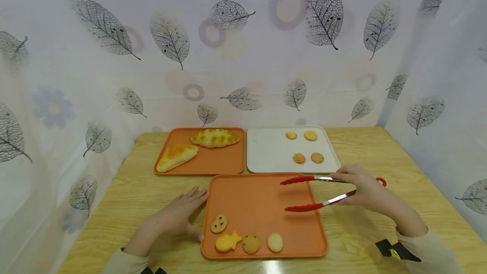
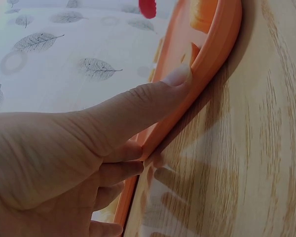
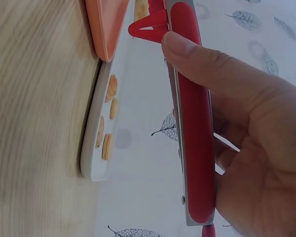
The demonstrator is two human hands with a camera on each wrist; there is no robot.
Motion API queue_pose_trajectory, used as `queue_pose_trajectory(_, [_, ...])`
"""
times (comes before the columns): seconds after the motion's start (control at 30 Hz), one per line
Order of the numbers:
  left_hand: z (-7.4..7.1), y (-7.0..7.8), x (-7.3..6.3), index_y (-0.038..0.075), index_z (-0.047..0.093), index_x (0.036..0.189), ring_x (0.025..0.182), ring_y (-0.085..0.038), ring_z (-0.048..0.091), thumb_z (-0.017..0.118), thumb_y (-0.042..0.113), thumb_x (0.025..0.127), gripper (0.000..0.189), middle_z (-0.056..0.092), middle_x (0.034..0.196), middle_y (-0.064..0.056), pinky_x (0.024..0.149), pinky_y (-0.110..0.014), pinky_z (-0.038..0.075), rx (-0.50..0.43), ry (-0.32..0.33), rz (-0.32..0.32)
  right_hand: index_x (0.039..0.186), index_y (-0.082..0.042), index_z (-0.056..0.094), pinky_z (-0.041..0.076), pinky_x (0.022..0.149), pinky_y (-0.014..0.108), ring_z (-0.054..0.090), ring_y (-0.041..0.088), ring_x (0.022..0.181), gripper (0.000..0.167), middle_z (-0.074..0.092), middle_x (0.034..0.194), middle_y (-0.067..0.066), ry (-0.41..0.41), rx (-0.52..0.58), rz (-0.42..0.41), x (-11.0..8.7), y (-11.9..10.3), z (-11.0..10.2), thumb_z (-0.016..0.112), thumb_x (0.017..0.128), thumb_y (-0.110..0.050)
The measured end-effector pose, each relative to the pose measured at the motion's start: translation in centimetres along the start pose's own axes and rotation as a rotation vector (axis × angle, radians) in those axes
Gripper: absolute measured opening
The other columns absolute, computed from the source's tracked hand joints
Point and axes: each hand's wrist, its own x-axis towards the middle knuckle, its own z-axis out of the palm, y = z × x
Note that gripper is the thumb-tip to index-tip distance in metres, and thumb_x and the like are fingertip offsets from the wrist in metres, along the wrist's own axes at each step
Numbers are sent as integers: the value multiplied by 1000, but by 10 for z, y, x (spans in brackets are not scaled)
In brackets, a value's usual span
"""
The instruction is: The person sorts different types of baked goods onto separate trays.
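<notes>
Head view: three trays on the bench (image 1: 357, 147). Right hand (image 1: 361, 187) grips the tongs (image 1: 304, 208), red ends apart over the front tray (image 1: 258, 202), nothing between them. Left hand (image 1: 179, 212) spread at that tray's left rim. Pretzel (image 1: 219, 223) at lower left; fish cookie (image 1: 226, 242), chip cookie (image 1: 251, 244) and plain cookie (image 1: 275, 242) along the near rim. Fish and chip cookie lie so close that a wide bite could, I judge, catch both or shove one. Beyond, the back tray (image 1: 220, 163) carries two breads (image 1: 214, 138); the white tray (image 1: 266, 151), four cookies (image 1: 299, 158). Left wrist view: thumb resting on the rim, fingers loosely bent; so light a touch might let the tray skid if bumped. Right wrist view: thumb on the red handle, other fingers partly hidden; an uneven squeeze could skew the tips and drop a cookie.
</notes>
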Motion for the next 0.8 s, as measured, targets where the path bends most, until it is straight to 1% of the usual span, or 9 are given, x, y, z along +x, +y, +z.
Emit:
queue_pose_trajectory(0.13, [0,0,1,5,25,155,151,-41,7,77,60,66,116,22,162,-16,115,-69,14,-5,-2,-4,111,-8,72,49,74,31,51,14,94,67,62,106,0,-23,21,-23,-2,-8,1,95,50,-22])
queue_pose_trajectory(0.23, [0,1,1,6,25,155,151,-41,7,77,60,66,117,22,162,-16,115,-69,14,-8,-6,-9,111,-10,72,49,73,29,49,10,94,66,61,106,-2,-34,43,-61,-3,-16,3,95,51,-21])
queue_pose_trajectory(0.37, [0,1,1,5,25,155,151,-40,7,77,60,66,117,22,162,-16,115,-69,13,-8,-10,-13,114,-10,71,49,72,28,49,9,95,64,61,108,-1,-74,69,-98,-3,-25,2,93,56,-23])
queue_pose_trajectory(0.5, [0,0,1,5,25,154,151,-41,7,77,60,66,116,23,161,-17,114,-70,14,-6,-7,-7,115,-10,70,51,68,23,47,9,97,59,61,109,0,-132,122,-97,-2,-32,1,92,61,-19])
queue_pose_trajectory(0.6, [1,0,1,5,25,154,151,-41,8,77,60,66,117,22,161,-17,114,-70,14,-5,-5,-7,114,-10,70,51,66,21,46,10,96,56,61,108,0,-164,158,-94,-2,-35,1,91,62,-18])
queue_pose_trajectory(0.67, [1,0,1,5,25,154,151,-41,8,78,60,65,117,23,161,-17,114,-70,14,-5,-5,-10,112,-12,71,50,67,21,46,10,95,55,61,107,-1,-170,158,-100,-2,-37,2,91,62,-20])
queue_pose_trajectory(0.8, [1,-1,1,5,26,154,151,-40,8,78,61,65,118,23,161,-16,115,-69,14,1,-4,-13,109,-14,71,49,69,23,46,10,94,54,61,104,-3,-155,155,-136,-2,-39,6,92,61,-26])
